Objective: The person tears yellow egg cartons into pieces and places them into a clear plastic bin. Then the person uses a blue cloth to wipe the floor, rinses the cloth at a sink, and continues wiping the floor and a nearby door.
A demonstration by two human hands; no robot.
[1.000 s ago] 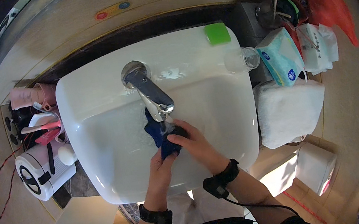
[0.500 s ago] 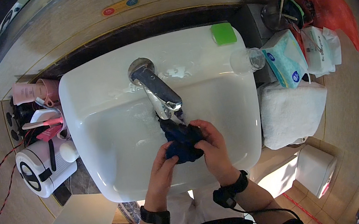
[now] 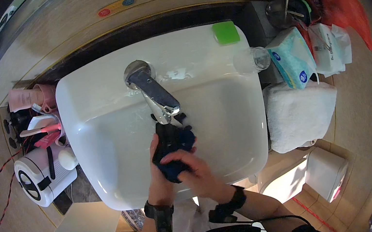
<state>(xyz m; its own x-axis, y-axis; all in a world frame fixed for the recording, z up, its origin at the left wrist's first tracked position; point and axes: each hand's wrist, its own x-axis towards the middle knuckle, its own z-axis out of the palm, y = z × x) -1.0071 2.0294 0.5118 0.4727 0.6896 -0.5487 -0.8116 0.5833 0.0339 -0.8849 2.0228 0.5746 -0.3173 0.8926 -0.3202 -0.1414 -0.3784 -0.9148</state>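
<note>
A bunched dark blue cloth (image 3: 170, 142) is directly below the chrome faucet (image 3: 159, 97), over the basin of the white sink (image 3: 108, 148). I cannot make out what kind of garment or cloth it is. My left hand (image 3: 159, 183) supports it from the left and beneath, closed round it, with some fingers hidden under the fabric. Across its near end lies my right hand (image 3: 202, 175), fingers bent and gripping the cloth, slightly blurred. Part of the cloth's far end is hidden by the spout.
A green block (image 3: 226, 33) and a clear plastic bottle (image 3: 255, 59) are on the sink's right rim. Further right are tissue packs (image 3: 292, 59) and a folded white towel (image 3: 301, 114). Pink cups (image 3: 28, 98) and a white appliance (image 3: 43, 176) stand left.
My left hand has slid forward along the cloth's left side. My right hand has moved left and nearer to me, from the cloth's right side onto its near end.
</note>
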